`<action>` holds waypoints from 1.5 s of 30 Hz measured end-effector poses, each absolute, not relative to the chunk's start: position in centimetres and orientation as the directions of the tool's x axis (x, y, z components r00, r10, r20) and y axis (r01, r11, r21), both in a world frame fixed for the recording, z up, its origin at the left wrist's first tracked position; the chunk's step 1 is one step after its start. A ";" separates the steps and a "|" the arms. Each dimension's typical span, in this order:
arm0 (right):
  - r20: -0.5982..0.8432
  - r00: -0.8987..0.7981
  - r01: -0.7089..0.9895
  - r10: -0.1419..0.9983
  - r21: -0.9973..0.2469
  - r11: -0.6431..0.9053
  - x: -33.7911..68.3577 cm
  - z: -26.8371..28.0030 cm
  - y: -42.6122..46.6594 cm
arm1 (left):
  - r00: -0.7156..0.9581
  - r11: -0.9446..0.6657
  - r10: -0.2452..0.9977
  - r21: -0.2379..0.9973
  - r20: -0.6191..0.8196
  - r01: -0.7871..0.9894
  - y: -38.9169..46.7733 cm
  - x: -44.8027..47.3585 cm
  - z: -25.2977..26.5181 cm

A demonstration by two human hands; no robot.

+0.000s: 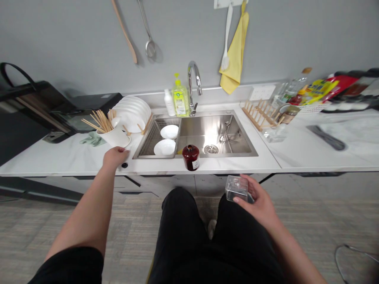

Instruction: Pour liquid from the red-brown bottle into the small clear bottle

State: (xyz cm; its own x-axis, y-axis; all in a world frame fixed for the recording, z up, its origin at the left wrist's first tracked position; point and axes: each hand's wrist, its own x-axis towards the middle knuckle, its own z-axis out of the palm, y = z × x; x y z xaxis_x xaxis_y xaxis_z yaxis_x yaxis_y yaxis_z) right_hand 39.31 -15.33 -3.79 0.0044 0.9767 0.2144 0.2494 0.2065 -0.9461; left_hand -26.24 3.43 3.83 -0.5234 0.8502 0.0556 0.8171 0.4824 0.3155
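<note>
- The clear box [237, 188] is held in the right hand [259, 203], clamped between thumb and fingers, in front of the counter [74, 161] and above the right knee.
- The left hand [116, 157] is placed at the front of the counter, just beside the foot of the white cup [112, 138]; whether the cup is gripped or touched cannot be told.
- The white cup is filled with chopsticks [102, 120], which are fanned out above its rim.
- A green cloth [93, 139] is left crumpled to the left of the cup, and white plates [133, 108] are stood in a row behind it.
- A dark red bottle [190, 158] is set upright at the sink's front edge, between the hands.
- Two white bowls [165, 148] are seen in the left part of the sink [192, 128].
</note>
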 end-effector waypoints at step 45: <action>0.303 -0.084 0.179 0.949 -0.933 0.314 41.2 -0.5 -16.8 | -0.015 -0.225 0.970 0.924 0.242 0.309 -2.4 4.3 -0.2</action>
State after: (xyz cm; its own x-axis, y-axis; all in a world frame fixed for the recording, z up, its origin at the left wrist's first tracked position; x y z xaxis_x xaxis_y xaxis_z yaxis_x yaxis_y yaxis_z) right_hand 41.21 -16.83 -0.46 -0.0839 0.9492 0.3031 0.1785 0.3136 -0.9326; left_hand 4.28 -2.44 -0.23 -0.0152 0.9702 0.2416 0.3091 -0.2253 0.9240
